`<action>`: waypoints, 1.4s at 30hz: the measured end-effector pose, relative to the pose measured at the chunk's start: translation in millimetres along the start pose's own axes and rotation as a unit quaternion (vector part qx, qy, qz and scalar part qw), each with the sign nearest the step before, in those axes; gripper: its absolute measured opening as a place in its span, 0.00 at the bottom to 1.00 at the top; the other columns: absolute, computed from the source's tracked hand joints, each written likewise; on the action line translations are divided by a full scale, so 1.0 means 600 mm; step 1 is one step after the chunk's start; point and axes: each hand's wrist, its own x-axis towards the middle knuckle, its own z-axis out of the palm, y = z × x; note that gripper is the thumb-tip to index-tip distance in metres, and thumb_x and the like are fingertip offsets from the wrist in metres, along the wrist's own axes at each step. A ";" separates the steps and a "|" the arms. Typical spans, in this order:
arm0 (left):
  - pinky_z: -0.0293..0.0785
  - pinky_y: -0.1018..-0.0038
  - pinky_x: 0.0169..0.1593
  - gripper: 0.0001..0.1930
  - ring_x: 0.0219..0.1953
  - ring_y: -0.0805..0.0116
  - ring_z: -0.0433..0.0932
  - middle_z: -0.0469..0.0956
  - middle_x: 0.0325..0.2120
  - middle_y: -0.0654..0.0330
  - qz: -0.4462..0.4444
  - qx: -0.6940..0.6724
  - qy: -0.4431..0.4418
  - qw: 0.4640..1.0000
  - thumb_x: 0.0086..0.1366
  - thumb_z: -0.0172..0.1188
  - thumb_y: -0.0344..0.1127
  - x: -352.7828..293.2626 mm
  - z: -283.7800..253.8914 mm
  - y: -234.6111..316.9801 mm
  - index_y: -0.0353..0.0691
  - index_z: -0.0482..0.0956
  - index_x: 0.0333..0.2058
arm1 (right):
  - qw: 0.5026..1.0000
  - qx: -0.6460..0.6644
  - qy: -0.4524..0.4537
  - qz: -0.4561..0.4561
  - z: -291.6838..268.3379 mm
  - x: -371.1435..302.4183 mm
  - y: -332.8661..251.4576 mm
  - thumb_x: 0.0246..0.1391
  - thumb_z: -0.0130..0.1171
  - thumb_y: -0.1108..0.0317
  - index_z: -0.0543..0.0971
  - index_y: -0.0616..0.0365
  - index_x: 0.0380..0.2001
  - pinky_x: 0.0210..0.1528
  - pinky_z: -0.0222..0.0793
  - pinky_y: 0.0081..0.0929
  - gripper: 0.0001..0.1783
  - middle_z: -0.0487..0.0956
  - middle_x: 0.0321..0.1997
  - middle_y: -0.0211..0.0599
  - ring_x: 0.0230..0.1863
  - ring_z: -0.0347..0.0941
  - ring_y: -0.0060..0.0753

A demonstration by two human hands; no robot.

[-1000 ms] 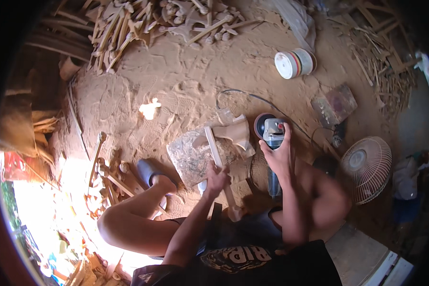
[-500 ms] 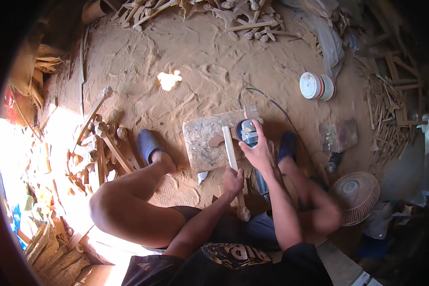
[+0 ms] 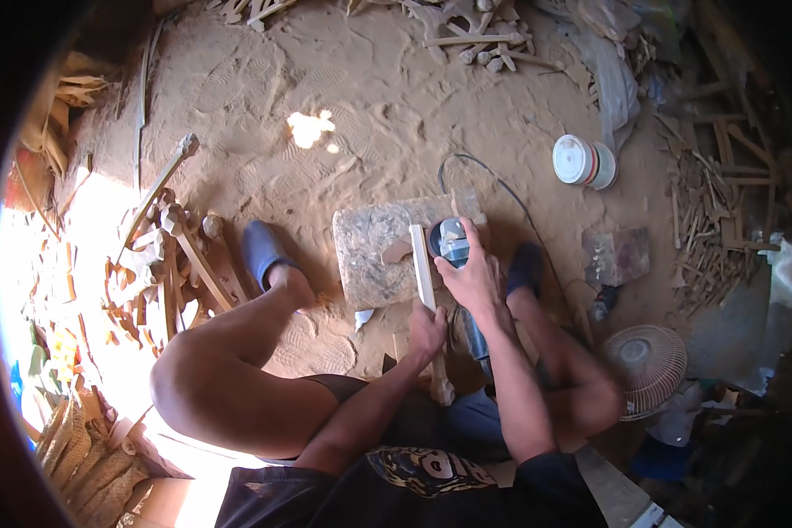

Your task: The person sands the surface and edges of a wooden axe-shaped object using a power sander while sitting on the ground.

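Note:
My left hand [image 3: 429, 330] is wrapped round a pale, squared bar [image 3: 421, 264] with a knobbed lower end near my lap. Whether it is bone or wood I cannot tell. Its far end lies over a worn, mottled block [image 3: 361, 264] on the ground between my feet. My right hand [image 3: 473, 283] grips the head of an angle grinder [image 3: 451, 242], whose body runs back below my right forearm. The grinder's disc side faces the bar's right edge; the hand and tool hide whether they touch. A brown patch or piece [image 3: 396, 249] shows on the block beside the bar.
A black cord [image 3: 504, 183] loops behind the block. Knobbed bars [image 3: 185, 238] are heaped at left, with more pieces [image 3: 484, 40] at the far side. At right are a white tub [image 3: 574, 160], a box-like piece [image 3: 616, 255], thin offcuts [image 3: 708, 211] and a fan [image 3: 647, 370].
The whole view has shifted slightly. Both hands keep their hold on the bar and the angle grinder, with little movement between the two.

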 end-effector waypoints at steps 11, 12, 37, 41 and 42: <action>0.78 0.52 0.35 0.17 0.29 0.41 0.85 0.81 0.25 0.40 -0.005 -0.008 -0.003 1.000 0.70 0.66 0.36 0.004 0.007 -0.015 0.28 0.70 0.38 | 0.996 -0.042 0.077 0.005 -0.021 -0.005 0.041 0.53 0.72 0.51 0.59 0.41 0.79 0.57 0.77 0.56 0.52 0.84 0.57 0.59 0.54 0.82 0.68; 0.78 0.52 0.35 0.17 0.29 0.41 0.85 0.81 0.25 0.40 -0.005 -0.009 -0.002 1.000 0.70 0.66 0.36 0.004 0.007 -0.017 0.28 0.70 0.38 | 0.996 -0.049 0.065 0.022 -0.027 -0.006 0.040 0.53 0.72 0.52 0.60 0.42 0.79 0.58 0.77 0.56 0.52 0.84 0.57 0.59 0.55 0.82 0.68; 0.79 0.50 0.39 0.16 0.32 0.36 0.84 0.81 0.27 0.37 0.014 -0.010 0.001 1.000 0.70 0.65 0.34 0.000 0.006 -0.005 0.26 0.69 0.39 | 0.999 -0.032 0.001 -0.017 -0.012 0.041 -0.027 0.52 0.73 0.52 0.65 0.44 0.76 0.55 0.78 0.57 0.49 0.85 0.51 0.63 0.53 0.82 0.68; 0.79 0.51 0.39 0.16 0.31 0.37 0.84 0.81 0.27 0.37 0.010 -0.018 0.001 1.000 0.71 0.65 0.35 -0.001 0.004 -0.003 0.27 0.68 0.40 | 0.999 -0.043 0.028 -0.010 -0.012 0.034 -0.017 0.53 0.72 0.53 0.64 0.43 0.77 0.58 0.76 0.57 0.49 0.85 0.52 0.63 0.54 0.82 0.68; 0.79 0.51 0.39 0.16 0.31 0.37 0.84 0.81 0.27 0.37 0.011 -0.018 0.001 1.000 0.71 0.65 0.35 -0.001 0.004 -0.003 0.27 0.68 0.40 | 0.999 -0.043 0.029 -0.009 -0.010 0.031 -0.009 0.53 0.72 0.53 0.64 0.43 0.77 0.58 0.76 0.57 0.49 0.85 0.52 0.63 0.54 0.82 0.68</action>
